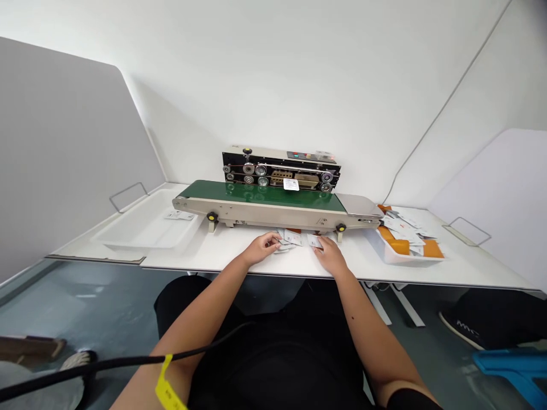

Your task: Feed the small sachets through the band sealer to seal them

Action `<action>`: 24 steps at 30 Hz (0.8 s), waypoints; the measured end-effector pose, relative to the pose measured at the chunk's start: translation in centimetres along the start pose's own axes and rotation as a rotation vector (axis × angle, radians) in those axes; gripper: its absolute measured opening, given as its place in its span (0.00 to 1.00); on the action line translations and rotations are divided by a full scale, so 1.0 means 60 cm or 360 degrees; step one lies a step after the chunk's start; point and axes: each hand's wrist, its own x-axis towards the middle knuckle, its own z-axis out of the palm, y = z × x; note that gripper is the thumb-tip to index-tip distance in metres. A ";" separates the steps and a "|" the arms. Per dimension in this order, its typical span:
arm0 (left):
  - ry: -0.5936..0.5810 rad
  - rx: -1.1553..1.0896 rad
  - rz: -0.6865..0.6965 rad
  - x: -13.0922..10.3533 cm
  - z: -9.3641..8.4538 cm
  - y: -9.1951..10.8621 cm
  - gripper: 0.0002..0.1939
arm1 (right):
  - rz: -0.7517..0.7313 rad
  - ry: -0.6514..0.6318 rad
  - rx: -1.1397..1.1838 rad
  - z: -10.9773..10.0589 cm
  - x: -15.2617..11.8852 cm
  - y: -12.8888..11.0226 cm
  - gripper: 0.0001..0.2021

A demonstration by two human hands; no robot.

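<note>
My left hand (261,249) is at the left side of a small pile of white packets (292,237) on the table, in front of the machine; its fingers are curled at the packets' edge. My right hand (331,256) is closed on a white packet (314,241) just right of the pile. Behind them stands a sealing machine (282,171) with a green conveyor belt (256,193). One white packet (291,184) is upright at the machine, above the belt.
At the left, a white tray (141,246) holds a few packets. A white bin (412,261) at the right is full of white and orange packets. Wire handles stand beside both. A person's shoe (461,330) shows at the lower right, near a blue stool (513,364).
</note>
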 end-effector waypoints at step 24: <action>-0.0004 0.0045 0.0036 0.001 0.001 -0.002 0.20 | -0.0193 0.0216 0.0369 -0.004 -0.023 -0.085 0.17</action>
